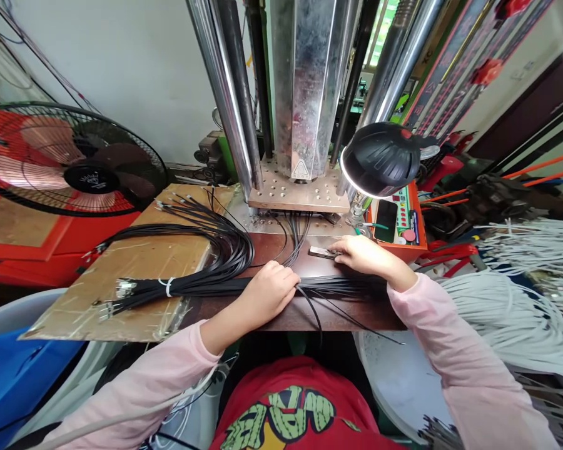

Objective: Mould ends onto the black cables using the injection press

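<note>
Left hand: this hand (pixel 273 287) is over the black cables (pixel 216 286), fingers curled in close together with their tips at the strands; the knuckles block the view, so I cannot tell whether a strand is pinched.
Right hand: this hand (pixel 359 253) reaches to a small metal piece (pixel 321 252), its thumb and fingertips closed on the right end.
Black cables: the main bundle lies across the brown tabletop (pixel 281 320) near its front edge, passing below the right hand; its left end rests on a cardboard sheet (pixel 107 275), bound by a white tie (pixel 169 287). More strands curve in a loop behind it, and a few loose ends hang toward the front edge.
Metal piece: on the tabletop, behind the bundle and in front of the press (pixel 304 94).
Press: its perforated plate (pixel 300 199) stands above the rear of the work area, with several thin dark strands running out beneath it.
Lamp: a lit black lamp (pixel 385 159) hangs right of the plate, near a control box (pixel 403 219).
Sides: a fan (pixel 94 178) at left; heaped white cables (pixel 502 312) at right.
</note>
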The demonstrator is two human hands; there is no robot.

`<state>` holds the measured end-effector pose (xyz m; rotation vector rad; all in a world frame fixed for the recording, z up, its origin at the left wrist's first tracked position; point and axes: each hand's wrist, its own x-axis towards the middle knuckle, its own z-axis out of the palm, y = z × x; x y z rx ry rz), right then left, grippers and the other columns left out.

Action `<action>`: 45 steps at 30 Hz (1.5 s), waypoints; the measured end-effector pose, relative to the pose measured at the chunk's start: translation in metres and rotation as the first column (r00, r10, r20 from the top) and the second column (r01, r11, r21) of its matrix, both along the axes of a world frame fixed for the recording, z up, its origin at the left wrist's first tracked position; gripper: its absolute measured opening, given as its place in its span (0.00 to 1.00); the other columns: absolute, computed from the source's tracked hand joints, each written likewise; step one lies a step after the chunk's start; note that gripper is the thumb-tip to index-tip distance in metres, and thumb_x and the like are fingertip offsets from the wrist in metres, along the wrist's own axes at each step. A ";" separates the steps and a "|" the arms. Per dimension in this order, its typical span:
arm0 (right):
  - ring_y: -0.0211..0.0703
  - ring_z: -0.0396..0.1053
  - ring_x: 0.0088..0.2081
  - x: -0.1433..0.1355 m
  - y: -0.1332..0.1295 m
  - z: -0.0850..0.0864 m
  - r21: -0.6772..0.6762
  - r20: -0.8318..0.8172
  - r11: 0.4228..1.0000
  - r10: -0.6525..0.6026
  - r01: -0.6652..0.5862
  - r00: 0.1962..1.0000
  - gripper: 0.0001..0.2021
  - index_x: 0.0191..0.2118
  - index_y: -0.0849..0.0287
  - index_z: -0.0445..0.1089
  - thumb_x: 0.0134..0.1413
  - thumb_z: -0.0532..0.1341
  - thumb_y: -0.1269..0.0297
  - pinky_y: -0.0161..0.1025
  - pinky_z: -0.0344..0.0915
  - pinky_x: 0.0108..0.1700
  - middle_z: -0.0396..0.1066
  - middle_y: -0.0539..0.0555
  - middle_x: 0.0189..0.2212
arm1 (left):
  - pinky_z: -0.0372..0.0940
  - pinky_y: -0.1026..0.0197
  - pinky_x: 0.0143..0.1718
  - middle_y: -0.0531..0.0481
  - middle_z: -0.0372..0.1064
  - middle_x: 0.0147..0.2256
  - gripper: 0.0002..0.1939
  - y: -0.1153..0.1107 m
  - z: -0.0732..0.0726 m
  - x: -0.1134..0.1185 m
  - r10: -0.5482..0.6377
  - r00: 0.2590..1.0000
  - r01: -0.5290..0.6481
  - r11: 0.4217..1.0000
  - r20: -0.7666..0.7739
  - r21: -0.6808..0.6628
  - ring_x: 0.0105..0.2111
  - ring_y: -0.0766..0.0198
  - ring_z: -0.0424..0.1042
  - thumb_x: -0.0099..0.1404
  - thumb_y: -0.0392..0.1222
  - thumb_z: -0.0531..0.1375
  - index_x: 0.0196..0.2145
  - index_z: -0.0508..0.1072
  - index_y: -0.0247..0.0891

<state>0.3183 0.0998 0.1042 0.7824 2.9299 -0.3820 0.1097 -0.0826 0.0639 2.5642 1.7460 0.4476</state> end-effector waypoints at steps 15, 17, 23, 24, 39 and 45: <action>0.45 0.73 0.35 -0.024 -0.080 0.031 -0.045 0.075 0.999 -0.012 0.015 0.997 0.09 0.39 0.59 0.72 0.54 0.57 0.69 0.35 0.55 0.31 0.76 0.57 0.36 | 0.62 0.58 0.43 0.50 0.72 0.36 0.10 0.008 0.015 -0.003 0.217 0.855 -0.060 0.943 0.471 -0.326 0.38 0.59 0.72 0.71 0.40 0.50 0.38 0.70 0.38; 0.43 0.72 0.33 -0.017 -0.078 0.038 -0.105 0.109 0.994 0.004 0.008 0.994 0.09 0.39 0.58 0.72 0.54 0.57 0.68 0.35 0.53 0.30 0.76 0.55 0.34 | 0.63 0.58 0.43 0.50 0.72 0.36 0.09 0.007 0.016 -0.003 0.198 0.844 -0.037 0.949 0.499 -0.313 0.38 0.59 0.72 0.70 0.40 0.51 0.37 0.69 0.39; 0.43 0.72 0.34 0.015 -0.068 0.053 -0.106 0.241 0.994 -0.003 0.029 0.971 0.06 0.36 0.58 0.71 0.57 0.58 0.65 0.35 0.54 0.31 0.76 0.54 0.35 | 0.65 0.58 0.47 0.47 0.74 0.40 0.09 0.005 0.009 -0.009 0.225 0.775 -0.094 0.965 0.590 -0.245 0.43 0.59 0.73 0.68 0.38 0.51 0.40 0.70 0.38; 0.43 0.72 0.34 0.023 -0.067 0.055 -0.064 0.262 0.996 -0.042 0.060 0.964 0.05 0.35 0.58 0.71 0.58 0.58 0.65 0.35 0.54 0.31 0.76 0.54 0.35 | 0.65 0.57 0.49 0.47 0.74 0.42 0.10 0.006 0.007 -0.010 0.228 0.769 -0.104 0.967 0.598 -0.234 0.44 0.58 0.73 0.68 0.38 0.51 0.42 0.71 0.38; 0.47 0.74 0.40 0.073 -0.053 0.039 0.373 0.010 0.854 -0.396 0.364 0.918 0.13 0.46 0.53 0.73 0.64 0.53 0.68 0.37 0.60 0.33 0.77 0.56 0.41 | 0.67 0.53 0.50 0.44 0.77 0.45 0.18 0.009 0.015 -0.019 0.285 0.695 -0.004 0.919 0.660 -0.393 0.44 0.55 0.74 0.69 0.49 0.53 0.48 0.75 0.36; 0.45 0.73 0.47 0.049 -0.010 0.021 -0.170 -0.495 0.948 -0.319 0.270 0.808 0.11 0.45 0.58 0.73 0.60 0.56 0.66 0.40 0.66 0.50 0.76 0.55 0.45 | 0.69 0.57 0.46 0.46 0.79 0.37 0.24 0.045 0.044 -0.043 0.362 0.613 0.352 0.670 0.702 -0.653 0.39 0.56 0.77 0.69 0.58 0.52 0.38 0.78 0.37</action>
